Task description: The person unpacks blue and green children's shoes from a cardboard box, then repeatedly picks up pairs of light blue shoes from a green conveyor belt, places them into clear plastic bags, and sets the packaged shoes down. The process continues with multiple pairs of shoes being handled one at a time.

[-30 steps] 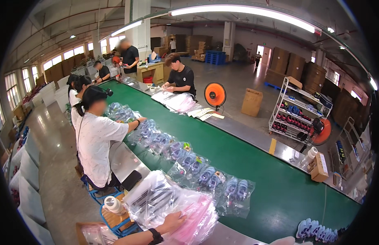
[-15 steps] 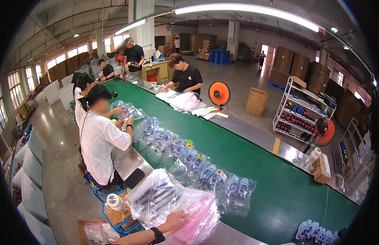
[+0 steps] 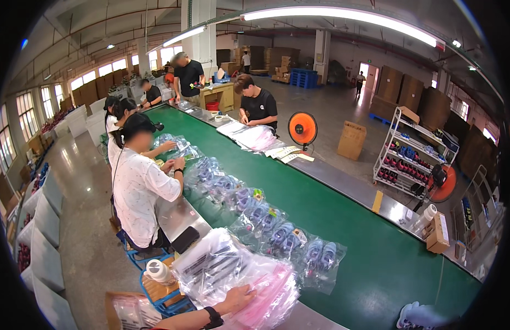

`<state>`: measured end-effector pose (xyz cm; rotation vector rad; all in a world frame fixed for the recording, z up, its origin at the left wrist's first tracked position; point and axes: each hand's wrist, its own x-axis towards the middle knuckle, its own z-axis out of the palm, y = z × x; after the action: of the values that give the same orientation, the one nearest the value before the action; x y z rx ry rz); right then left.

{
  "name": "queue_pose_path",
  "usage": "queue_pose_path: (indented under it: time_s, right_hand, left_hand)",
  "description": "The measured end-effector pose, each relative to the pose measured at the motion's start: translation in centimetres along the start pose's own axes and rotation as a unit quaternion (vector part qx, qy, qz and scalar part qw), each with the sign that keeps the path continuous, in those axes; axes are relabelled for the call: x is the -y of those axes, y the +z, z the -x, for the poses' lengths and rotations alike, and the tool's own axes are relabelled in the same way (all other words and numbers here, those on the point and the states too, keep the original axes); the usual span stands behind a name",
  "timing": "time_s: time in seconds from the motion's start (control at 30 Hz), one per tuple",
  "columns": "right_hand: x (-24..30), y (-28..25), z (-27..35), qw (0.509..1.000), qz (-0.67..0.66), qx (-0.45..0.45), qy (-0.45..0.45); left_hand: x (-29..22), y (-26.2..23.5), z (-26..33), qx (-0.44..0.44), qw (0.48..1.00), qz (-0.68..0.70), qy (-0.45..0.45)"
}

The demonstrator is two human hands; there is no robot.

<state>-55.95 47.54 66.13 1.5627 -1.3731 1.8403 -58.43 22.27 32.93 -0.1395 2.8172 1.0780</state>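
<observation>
change since earlier frame: the view sits a little farther left along the line; the left hand (image 3: 235, 300) keeps its place on the bag stack, and the seated co-worker's hands have shifted slightly over the bags in front of them.

left hand: lies flat, fingers spread and open, palm down on the stack of clear plastic bags (image 3: 233, 269) at the near edge; it presses rather than grips. a dark wristband shows on the forearm.

right hand: not in view.

stack: loose, slippery, heaped on the near steel ledge, pink-tinted at its right side, just left of the green conveyor belt (image 3: 343, 220).

on the belt: a row of bagged shoes (image 3: 266, 225) running far-left to near-right, overlapping one another.

near left: roll of tape (image 3: 157, 270) on a blue stool.

farther left: co-worker in white shirt (image 3: 136, 190), seated at the belt.

risk, as judged: the top sheets could slide off the heap toward the belt or floor if the palm lifts or pushes sideways, since nothing else pins them.
</observation>
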Motion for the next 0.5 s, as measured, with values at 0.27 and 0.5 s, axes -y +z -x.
queue_pose_path:
  time_s: [0.27,0.5]
  right_hand:
    - [0.0,-0.7,-0.6,0.999,-0.019,0.042,-0.028]
    - [-0.4,-1.2,-1.5,0.992,-0.048,0.094,-0.065]
  left_hand:
    - [0.2,0.4,0.0,-0.014,1.000,-0.007,0.006]
    - [0.3,0.2,-0.2,-0.001,1.000,-0.021,-0.010]
